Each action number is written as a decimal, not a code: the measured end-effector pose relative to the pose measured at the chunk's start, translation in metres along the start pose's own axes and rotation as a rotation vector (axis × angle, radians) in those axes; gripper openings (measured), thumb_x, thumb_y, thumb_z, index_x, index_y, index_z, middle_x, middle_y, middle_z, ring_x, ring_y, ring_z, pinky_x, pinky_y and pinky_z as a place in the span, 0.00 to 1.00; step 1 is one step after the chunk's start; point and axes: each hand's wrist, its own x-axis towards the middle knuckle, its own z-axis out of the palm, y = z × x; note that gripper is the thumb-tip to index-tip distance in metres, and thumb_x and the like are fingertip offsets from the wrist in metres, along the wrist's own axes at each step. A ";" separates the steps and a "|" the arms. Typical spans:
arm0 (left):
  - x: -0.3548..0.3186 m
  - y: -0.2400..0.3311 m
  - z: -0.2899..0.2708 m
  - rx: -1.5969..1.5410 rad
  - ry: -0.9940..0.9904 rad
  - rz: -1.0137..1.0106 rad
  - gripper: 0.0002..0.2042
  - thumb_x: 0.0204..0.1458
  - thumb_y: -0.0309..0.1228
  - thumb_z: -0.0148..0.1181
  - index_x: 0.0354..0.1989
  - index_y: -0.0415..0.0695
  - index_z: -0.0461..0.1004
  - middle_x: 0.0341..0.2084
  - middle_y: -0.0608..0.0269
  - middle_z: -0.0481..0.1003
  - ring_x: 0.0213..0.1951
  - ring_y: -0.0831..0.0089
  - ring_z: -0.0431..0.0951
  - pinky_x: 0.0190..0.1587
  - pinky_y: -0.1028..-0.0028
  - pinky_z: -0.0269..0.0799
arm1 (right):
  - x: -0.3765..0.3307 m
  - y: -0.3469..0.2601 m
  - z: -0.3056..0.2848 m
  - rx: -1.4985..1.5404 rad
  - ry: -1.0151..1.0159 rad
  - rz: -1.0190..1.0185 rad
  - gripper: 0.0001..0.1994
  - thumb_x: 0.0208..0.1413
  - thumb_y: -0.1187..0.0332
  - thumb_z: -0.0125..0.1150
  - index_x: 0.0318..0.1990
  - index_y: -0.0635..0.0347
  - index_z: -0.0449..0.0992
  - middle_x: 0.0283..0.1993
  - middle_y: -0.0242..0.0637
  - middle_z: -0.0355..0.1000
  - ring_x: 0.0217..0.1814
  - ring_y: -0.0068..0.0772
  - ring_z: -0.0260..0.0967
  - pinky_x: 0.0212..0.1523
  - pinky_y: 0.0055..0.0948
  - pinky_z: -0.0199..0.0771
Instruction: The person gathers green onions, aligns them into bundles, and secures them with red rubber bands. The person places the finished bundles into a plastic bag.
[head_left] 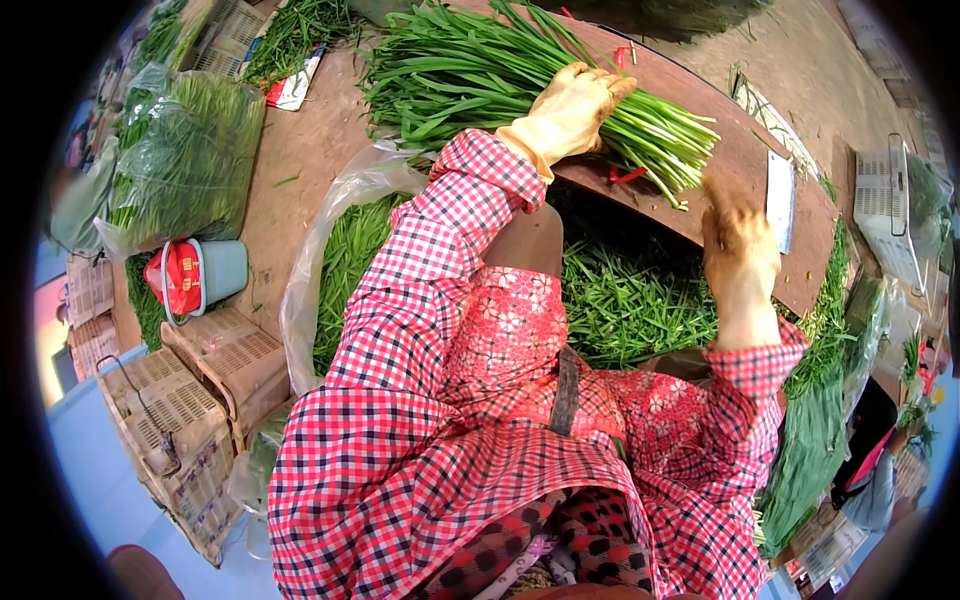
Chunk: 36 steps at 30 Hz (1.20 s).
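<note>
A thick bunch of garlic chives (450,75) lies across a brown board (815,235) in front of me, its leaves to the left and its pale stem ends to the right. My left hand (575,108), in a cream glove, is closed around the stems. My right hand (738,245), gloved too, is in the air just right of the stem ends. Motion smears its fingers, so I cannot make out their shape or anything in them. Red strips (628,175) show beside the bunch and at the board's far edge. A white and blue card (780,200) lies near the board's right end.
Loose green trimmings (630,300) fill the space below the board. A clear plastic bag (305,285) edges them on the left. Further left stand a blue bucket (225,268), plastic crates (165,420) and a bagged bundle of greens (190,150). A white crate (885,210) stands far right.
</note>
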 end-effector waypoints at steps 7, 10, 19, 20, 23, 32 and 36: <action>0.007 0.006 0.002 0.091 -0.046 0.031 0.46 0.28 0.31 0.76 0.63 0.42 0.61 0.56 0.54 0.71 0.59 0.56 0.69 0.63 0.56 0.59 | 0.083 0.001 0.062 -0.261 0.369 -0.207 0.54 0.39 0.53 0.75 0.72 0.57 0.48 0.73 0.41 0.52 0.75 0.43 0.48 0.70 0.44 0.54; 0.009 0.007 -0.008 0.095 -0.114 0.037 0.49 0.27 0.38 0.77 0.64 0.38 0.59 0.56 0.49 0.70 0.60 0.54 0.68 0.63 0.55 0.59 | 0.121 0.019 0.065 -0.100 0.188 -0.317 0.54 0.38 0.55 0.76 0.71 0.59 0.48 0.70 0.46 0.56 0.70 0.48 0.56 0.68 0.41 0.58; 0.001 0.035 -0.004 0.506 -0.158 0.050 0.64 0.22 0.66 0.67 0.65 0.28 0.54 0.56 0.43 0.67 0.61 0.55 0.66 0.63 0.50 0.57 | 0.120 0.027 0.082 -0.066 0.222 -0.384 0.49 0.43 0.59 0.72 0.71 0.63 0.48 0.66 0.50 0.60 0.62 0.52 0.64 0.60 0.40 0.69; 0.002 0.030 0.004 0.533 -0.113 0.057 0.63 0.23 0.65 0.67 0.65 0.29 0.54 0.55 0.44 0.68 0.60 0.56 0.66 0.63 0.51 0.58 | 0.120 0.027 0.080 -0.096 0.244 -0.396 0.48 0.45 0.60 0.71 0.70 0.64 0.48 0.66 0.48 0.60 0.62 0.53 0.64 0.62 0.39 0.68; 0.004 0.028 0.004 0.511 -0.120 0.023 0.56 0.30 0.61 0.67 0.64 0.29 0.56 0.52 0.46 0.71 0.59 0.57 0.68 0.63 0.53 0.59 | 0.102 0.021 0.063 -0.187 0.418 -0.419 0.47 0.45 0.62 0.70 0.70 0.64 0.48 0.68 0.48 0.57 0.63 0.50 0.63 0.62 0.38 0.66; 0.005 0.032 0.002 0.388 -0.098 -0.005 0.53 0.33 0.57 0.68 0.64 0.31 0.57 0.50 0.45 0.72 0.59 0.56 0.68 0.63 0.54 0.59 | 0.023 -0.043 0.128 1.204 0.288 0.314 0.14 0.53 0.65 0.69 0.45 0.61 0.80 0.36 0.41 0.79 0.35 0.29 0.75 0.37 0.25 0.74; 0.007 0.024 0.004 0.406 -0.152 0.001 0.51 0.34 0.55 0.70 0.63 0.32 0.58 0.50 0.45 0.72 0.59 0.56 0.69 0.63 0.54 0.59 | 0.051 -0.055 0.152 1.146 0.442 0.249 0.09 0.53 0.69 0.68 0.39 0.64 0.81 0.36 0.43 0.78 0.36 0.34 0.76 0.39 0.29 0.74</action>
